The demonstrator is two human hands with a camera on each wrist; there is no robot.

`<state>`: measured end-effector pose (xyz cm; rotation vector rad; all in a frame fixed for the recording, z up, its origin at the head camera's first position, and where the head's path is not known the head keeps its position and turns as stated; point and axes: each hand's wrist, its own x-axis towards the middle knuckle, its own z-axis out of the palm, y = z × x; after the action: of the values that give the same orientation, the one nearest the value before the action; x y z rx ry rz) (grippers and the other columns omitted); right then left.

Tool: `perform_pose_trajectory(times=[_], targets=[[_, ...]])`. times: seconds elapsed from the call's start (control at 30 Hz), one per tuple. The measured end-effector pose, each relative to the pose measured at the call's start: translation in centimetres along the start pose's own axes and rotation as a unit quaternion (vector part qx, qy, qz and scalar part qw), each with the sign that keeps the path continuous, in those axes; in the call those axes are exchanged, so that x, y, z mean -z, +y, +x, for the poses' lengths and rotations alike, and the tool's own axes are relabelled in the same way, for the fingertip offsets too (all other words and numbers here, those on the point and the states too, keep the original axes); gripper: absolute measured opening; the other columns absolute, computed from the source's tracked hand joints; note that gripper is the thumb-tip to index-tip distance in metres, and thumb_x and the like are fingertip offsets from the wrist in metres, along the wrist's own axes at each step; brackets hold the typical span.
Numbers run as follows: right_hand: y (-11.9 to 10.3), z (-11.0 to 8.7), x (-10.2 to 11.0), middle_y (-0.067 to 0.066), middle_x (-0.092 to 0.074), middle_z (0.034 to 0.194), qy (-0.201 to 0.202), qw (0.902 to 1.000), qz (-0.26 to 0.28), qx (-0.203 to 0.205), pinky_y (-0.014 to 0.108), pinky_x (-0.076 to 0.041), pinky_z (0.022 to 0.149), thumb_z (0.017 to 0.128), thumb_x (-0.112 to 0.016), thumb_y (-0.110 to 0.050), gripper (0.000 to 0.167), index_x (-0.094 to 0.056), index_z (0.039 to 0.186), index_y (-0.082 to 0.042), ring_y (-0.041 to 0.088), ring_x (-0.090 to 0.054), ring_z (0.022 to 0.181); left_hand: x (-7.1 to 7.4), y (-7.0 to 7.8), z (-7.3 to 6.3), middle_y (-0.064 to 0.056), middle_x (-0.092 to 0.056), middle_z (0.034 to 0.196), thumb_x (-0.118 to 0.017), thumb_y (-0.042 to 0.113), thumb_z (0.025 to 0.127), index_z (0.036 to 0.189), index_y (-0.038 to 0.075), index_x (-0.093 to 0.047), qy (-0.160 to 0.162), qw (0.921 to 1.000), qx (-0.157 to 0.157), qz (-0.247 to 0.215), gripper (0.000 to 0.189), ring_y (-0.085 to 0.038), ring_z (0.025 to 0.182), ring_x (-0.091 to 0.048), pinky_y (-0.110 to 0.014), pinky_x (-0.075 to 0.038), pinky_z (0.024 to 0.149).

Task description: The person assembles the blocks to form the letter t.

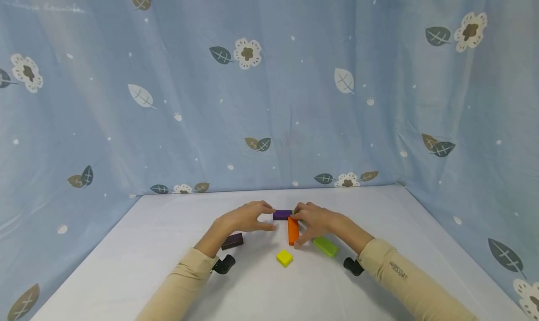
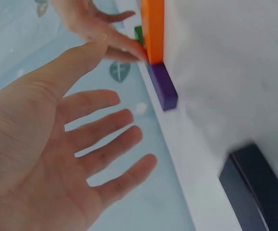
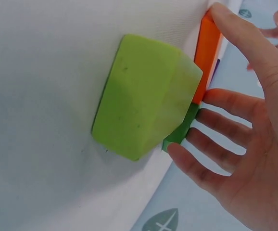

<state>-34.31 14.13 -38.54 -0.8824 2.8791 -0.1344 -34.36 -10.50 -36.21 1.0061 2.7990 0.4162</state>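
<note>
My right hand [image 1: 318,221] spans the orange block [image 1: 293,231] lengthwise, thumb at its near end and index finger at its far end. The far end of this block meets a purple block [image 1: 282,215] and a dark green block [image 3: 181,129], which form a row across it. In the right wrist view the other fingertips lie along the green block. My left hand [image 1: 249,217] is held out left of the purple block, fingers extended and apart, with nothing in its grasp.
A lime green block [image 1: 325,246] lies below my right hand. Nearer to me is a small yellow block [image 1: 284,258]. By my left wrist sits a dark block [image 1: 233,241]. A blue patterned curtain [image 1: 290,101] rises behind the white table [image 1: 168,218].
</note>
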Motion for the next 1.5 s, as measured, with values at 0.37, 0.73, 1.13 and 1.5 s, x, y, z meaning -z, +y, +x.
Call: perform_pose_trajectory(times=[0.37,0.73,1.13,1.5], targets=[[0.0,0.1,0.3,0.000,-0.052,0.138,0.006,1.0000,0.005,-0.007,0.041,-0.050,0.099,0.068,-0.078,-0.067,0.086,-0.060,0.137,-0.019,0.019,-0.048,0.117,1.1,-3.6,-4.1,-0.013,-0.066,0.122,-0.071,0.029,0.090,0.132,0.008,-0.063,-0.006,0.9997,0.009,-0.020,0.047,-0.026,0.107,-0.062,-0.043,-0.051,0.091],[-0.1,0.0,0.1,0.000,-0.052,0.138,0.001,0.9999,0.008,-0.008,0.043,-0.051,0.098,0.069,-0.078,-0.065,0.085,-0.060,0.137,-0.019,0.021,-0.048,0.118,0.9,-5.9,-6.9,0.001,-0.070,0.099,-0.069,0.022,0.092,0.129,0.007,-0.065,-0.030,0.9988,-0.023,-0.033,0.040,-0.014,0.091,-0.065,-0.022,-0.050,0.071],[-0.2,-0.1,0.0,0.000,-0.052,0.138,0.001,0.9999,0.013,-0.008,0.043,-0.050,0.099,0.069,-0.079,-0.064,0.083,-0.060,0.137,-0.019,0.021,-0.048,0.119,0.7,-7.2,-8.5,-0.007,-0.068,0.110,-0.076,0.028,0.085,0.133,0.004,-0.060,-0.033,0.9952,-0.011,-0.091,0.056,-0.016,0.093,-0.067,-0.023,-0.051,0.071],[-0.2,-0.1,-0.1,0.000,-0.052,0.138,0.003,0.9997,0.020,-0.011,0.042,-0.050,0.099,0.069,-0.079,-0.063,0.083,-0.061,0.136,-0.019,0.021,-0.048,0.119,0.6,-8.2,-8.8,-0.008,-0.050,0.143,-0.073,-0.001,0.079,0.141,0.010,-0.053,-0.083,0.9890,-0.056,-0.109,0.067,-0.022,0.108,-0.062,-0.026,-0.050,0.078]])
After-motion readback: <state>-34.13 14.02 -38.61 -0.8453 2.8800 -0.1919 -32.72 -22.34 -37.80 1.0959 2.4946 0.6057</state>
